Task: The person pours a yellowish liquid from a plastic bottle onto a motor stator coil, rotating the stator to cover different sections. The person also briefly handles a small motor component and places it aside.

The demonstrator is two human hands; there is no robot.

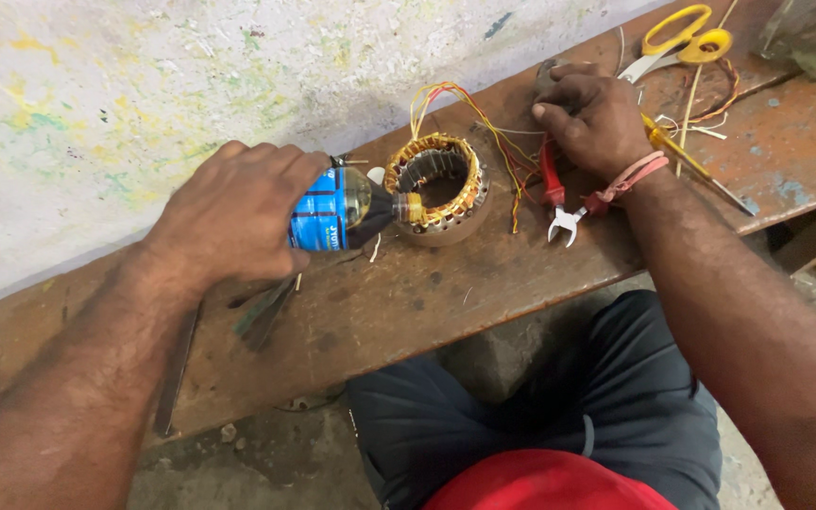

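1. Left hand (238, 212), left of centre in the frame: wrapped firmly around a small bottle (337, 208) with a blue label, tipped on its side so the neck points right.
2. Bottle mouth resting at the rim of a motor stator (436, 189), just above centre; tilted that way apparently to let the amber liquid inside run onto the copper windings.
3. Stator sitting flat on the wooden worktop (408, 302), open bore facing up, which leaves the windings reachable from above.
4. Coloured lead wires (484, 123) — yellow, orange, red — arching out of the stator toward the upper right, clear of the bottle.
5. Right hand (592, 118), upper right of the frame: knuckles up, fingers curled and pressed down on the worktop near the wires; whether anything is pinched underneath cannot be told.
6. Red-handled cutters (559, 203) lying just below that hand, jaws toward the worktop edge, within easy reach.
7. Yellow-handled scissors (682, 42) at the top right, beside loose wire scraps.
8. Yellow-handled screwdriver (687, 161) lying aslant right of the wrist.
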